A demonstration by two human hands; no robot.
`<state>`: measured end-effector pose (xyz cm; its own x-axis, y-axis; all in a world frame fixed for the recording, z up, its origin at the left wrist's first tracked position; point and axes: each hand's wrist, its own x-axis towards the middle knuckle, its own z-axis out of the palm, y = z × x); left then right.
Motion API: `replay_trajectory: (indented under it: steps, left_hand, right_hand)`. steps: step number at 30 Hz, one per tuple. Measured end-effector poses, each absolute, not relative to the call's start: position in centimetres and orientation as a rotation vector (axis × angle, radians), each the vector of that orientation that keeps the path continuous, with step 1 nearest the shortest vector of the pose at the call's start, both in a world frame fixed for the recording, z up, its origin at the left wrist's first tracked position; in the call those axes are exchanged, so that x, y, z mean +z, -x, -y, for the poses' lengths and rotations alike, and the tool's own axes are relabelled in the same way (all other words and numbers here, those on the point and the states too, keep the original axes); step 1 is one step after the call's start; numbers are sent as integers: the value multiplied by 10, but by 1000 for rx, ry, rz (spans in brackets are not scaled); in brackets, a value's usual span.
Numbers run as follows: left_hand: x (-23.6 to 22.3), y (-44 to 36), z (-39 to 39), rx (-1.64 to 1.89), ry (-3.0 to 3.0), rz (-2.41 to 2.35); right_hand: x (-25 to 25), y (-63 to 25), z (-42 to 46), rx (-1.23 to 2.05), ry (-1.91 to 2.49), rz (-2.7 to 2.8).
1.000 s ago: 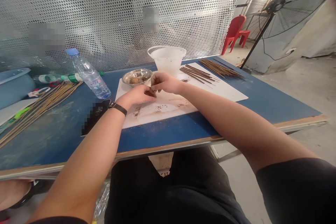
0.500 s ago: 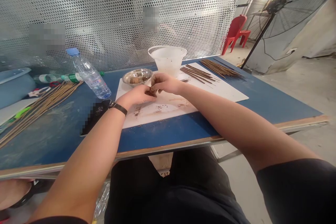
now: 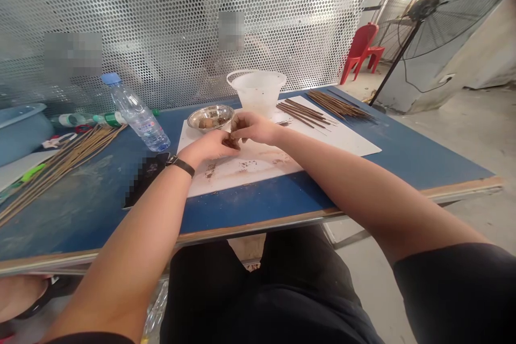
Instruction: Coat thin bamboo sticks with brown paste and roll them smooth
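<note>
My left hand [image 3: 209, 146] and my right hand [image 3: 252, 127] meet over a white board [image 3: 346, 140] on the blue table [image 3: 403, 161]. Both hands have their fingers pinched together around a small brown lump [image 3: 231, 143] held between them. Brown crumbs lie on the board just below my hands. A small metal bowl [image 3: 210, 117] with brown pieces stands just behind my hands. Dark coated sticks [image 3: 300, 113] lie on the board to the right of my right hand.
A white plastic bucket [image 3: 258, 91] stands behind the bowl. A water bottle [image 3: 137, 115] leans at the left, with bare sticks [image 3: 60, 164] spread further left. More sticks [image 3: 338, 106] lie at the far right. A perforated metal screen [image 3: 181, 21] backs the table; a fan [image 3: 443, 5] stands at right.
My hands stay together over the board with only small finger movements on the brown lump. Nothing else has moved.
</note>
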<state>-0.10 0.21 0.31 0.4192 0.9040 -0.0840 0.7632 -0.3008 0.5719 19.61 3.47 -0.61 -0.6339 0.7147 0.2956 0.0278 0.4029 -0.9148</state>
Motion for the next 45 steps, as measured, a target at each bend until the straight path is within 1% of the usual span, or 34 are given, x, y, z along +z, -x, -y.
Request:
replay_trajectory:
  steps: [6, 12, 20, 29, 36, 45]
  left_hand:
    - [6, 0, 1, 304, -2144, -1444]
    - [5, 0, 0, 349, -2126, -1437]
    - [2, 3, -2, 398, -2108, -1391]
    - [2, -1, 2, 643, -1988, -1500]
    - [2, 6, -1, 741, -2023, -1484]
    - [-1, 8, -6, 684, -2058, -1467]
  right_hand:
    - [-11, -195, -40, 1252, 578, 1980]
    - [-12, -194, -42, 1248, 513, 1969]
    - [-12, -193, -39, 1313, 546, 1895]
    - [-11, -192, -37, 1414, 572, 1746]
    - [-4, -194, -33, 1369, 698, 1732]
    - [-6, -193, -34, 1407, 634, 1630]
